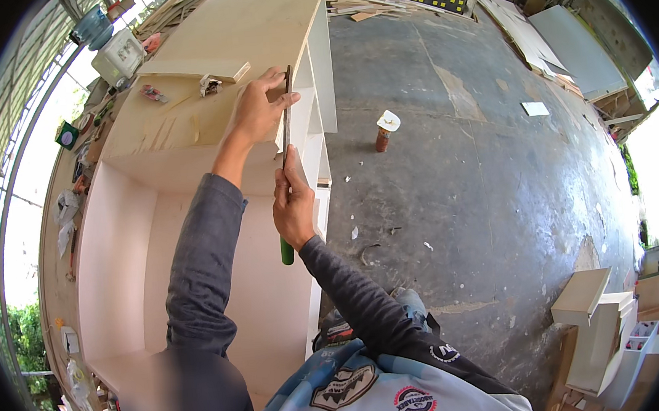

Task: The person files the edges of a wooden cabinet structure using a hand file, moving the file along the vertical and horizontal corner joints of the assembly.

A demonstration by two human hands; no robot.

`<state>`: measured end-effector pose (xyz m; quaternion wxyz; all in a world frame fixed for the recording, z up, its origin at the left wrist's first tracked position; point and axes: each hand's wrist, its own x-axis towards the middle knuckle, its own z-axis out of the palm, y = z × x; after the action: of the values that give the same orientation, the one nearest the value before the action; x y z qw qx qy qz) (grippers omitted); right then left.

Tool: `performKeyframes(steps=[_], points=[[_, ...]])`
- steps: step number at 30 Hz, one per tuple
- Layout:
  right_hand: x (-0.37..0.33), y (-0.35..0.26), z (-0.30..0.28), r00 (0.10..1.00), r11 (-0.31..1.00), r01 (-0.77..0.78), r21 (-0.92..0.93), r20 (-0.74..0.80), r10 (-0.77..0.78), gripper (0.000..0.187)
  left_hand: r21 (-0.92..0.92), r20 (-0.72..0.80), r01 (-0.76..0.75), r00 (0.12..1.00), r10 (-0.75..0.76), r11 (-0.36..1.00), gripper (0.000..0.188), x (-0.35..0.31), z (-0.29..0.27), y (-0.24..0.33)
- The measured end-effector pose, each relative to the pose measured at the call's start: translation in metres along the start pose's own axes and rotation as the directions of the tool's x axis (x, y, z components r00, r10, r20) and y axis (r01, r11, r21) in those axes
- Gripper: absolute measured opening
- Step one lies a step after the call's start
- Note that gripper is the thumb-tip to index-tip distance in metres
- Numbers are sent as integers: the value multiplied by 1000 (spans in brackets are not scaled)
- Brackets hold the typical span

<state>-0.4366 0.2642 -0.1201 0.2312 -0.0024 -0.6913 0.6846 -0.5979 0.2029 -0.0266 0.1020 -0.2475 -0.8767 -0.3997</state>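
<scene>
A long, narrow dark file (pixel 288 124) with a green handle (pixel 287 252) runs along the right edge of a large pale wooden cabinet (pixel 195 245). My right hand (pixel 294 212) is wrapped round it just above the handle's end. Farther up, my left hand (pixel 253 113) grips the far part of the blade between thumb and fingers, beside the cabinet's bare wood panel (pixel 249 35). Where exactly the blade touches the edge is hidden by my hands. Below my arms lies the cabinet's open, light pink compartment.
On the panel lie a wooden strip (pixel 190 68), a crumpled scrap (pixel 209 85) and a small red item (pixel 153 93). A brown container with a white piece on top (pixel 382 137) stands on the grey floor. Boards lean at the far right; pale boxes (pixel 599 347) sit at lower right.
</scene>
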Motion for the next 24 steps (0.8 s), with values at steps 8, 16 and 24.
performKeyframes(steps=[8, 16, 24], points=[[11, 31, 6, 981, 980, 191, -59, -22, -193, 67, -8, -50, 8, 999, -8, 1000, 64, 6, 6, -15], [16, 31, 0, 986, 986, 168, -14, 1, -168, 68, -324, -150, 55, 983, -109, 944, 57, -26, -9, -5], [4, 16, -36, 986, 964, -162, 209, 69, 151, 52, 168, -419, 73, 908, 4, 983, 27, -135, -15, 40]])
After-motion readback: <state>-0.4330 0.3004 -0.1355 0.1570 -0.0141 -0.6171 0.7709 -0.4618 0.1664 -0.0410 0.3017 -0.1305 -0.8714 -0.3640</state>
